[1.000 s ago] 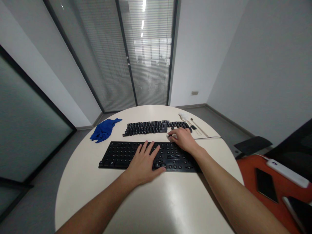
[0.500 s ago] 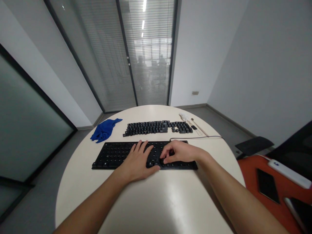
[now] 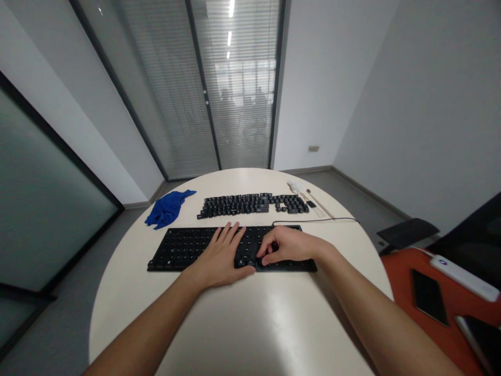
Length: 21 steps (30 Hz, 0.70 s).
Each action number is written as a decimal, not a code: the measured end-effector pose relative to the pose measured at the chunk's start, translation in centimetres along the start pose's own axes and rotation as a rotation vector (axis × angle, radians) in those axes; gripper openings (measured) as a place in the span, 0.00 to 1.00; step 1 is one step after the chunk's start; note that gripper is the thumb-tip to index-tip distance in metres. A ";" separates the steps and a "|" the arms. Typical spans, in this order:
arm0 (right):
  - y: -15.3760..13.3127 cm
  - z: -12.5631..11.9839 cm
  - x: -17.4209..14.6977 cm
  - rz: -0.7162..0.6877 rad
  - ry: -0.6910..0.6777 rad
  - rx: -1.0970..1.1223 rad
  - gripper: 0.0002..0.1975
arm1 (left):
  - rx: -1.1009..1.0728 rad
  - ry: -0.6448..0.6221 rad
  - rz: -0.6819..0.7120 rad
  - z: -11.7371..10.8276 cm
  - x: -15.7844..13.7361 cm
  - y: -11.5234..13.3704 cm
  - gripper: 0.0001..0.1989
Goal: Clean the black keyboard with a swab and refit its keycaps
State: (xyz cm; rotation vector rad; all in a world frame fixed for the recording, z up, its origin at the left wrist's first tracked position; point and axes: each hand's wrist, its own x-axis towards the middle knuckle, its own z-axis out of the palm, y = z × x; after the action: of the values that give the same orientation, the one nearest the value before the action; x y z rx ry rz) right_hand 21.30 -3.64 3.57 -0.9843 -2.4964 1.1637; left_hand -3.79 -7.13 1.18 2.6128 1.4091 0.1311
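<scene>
1. Black plastic keyboard base (image 3: 183, 248), lying flat on the round cream table (image 3: 242, 324) right in front of the person, rows of bare key sockets facing up.
2. Left hand (image 3: 221, 263) is palm down over the middle of the base, fingers spread, thumb out at the near edge. It's not gripping anything, just resting there.
3. Right hand (image 3: 287, 245) is curled over the right part of the base, thumb and forefinger tips close together and down at the sockets. Can't tell if there's anything pinched in there — the fingers hide it. The two hands are apart, fairly near each other.
4. Just past the base: a big block of black keycaps (image 3: 235, 204) in keyboard order, with a smaller keycap cluster (image 3: 291, 203) at its right end.
5. Thin black cable (image 3: 317, 221) runs off to the right from the base's far edge.
6. Crumpled blue cloth (image 3: 167, 209) on the far left. Far right has a white wad (image 3: 295, 187), a thin stick (image 3: 321, 203) and a black-handled wire tool (image 3: 311, 204) — all near one another.
</scene>
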 end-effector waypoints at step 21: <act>-0.5 0.3 0.1 0.000 -0.020 0.039 0.12 | -0.018 0.004 -0.009 0.0 0.1 0.3 0.49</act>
State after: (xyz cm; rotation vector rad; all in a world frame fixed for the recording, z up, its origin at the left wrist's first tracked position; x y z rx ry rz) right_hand 20.89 -3.97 3.73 -0.9667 -2.4792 1.2239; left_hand -3.54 -7.24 1.21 2.5933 1.4137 0.1473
